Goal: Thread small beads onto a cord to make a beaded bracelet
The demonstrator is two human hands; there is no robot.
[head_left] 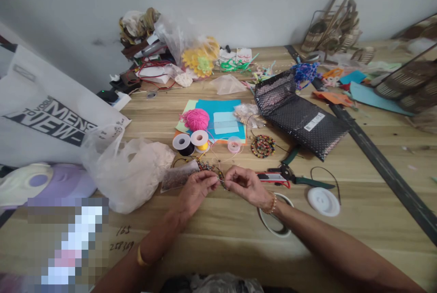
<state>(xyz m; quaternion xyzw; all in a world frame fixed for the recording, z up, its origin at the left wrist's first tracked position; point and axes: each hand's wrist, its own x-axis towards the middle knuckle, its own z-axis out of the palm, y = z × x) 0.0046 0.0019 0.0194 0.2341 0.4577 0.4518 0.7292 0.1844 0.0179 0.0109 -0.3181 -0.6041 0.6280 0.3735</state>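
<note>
Over the tabletop (pixel 205 245), nearer than the pink yarn ball (pixel 199 120), a thin strand (pixel 221 181) is pinched, thumb to finger, by left hand (pixel 200 187) and right hand (pixel 247 187); spools (pixel 199 138) are set before the ball, beaded strings (pixel 262 138) coiled to its right.

Plain, smooth, pale grey wall (pixel 252 6) backed against by a broad tabletop of light brown wood grain (pixel 191 247). A long, straight, dark strip (pixel 375 159) is set diagonally across its right side. Soft, muted light noted.

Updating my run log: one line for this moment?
left hand: pinching thin strand; right hand: pinching strand; nearby: loose beads, pink yarn
</note>
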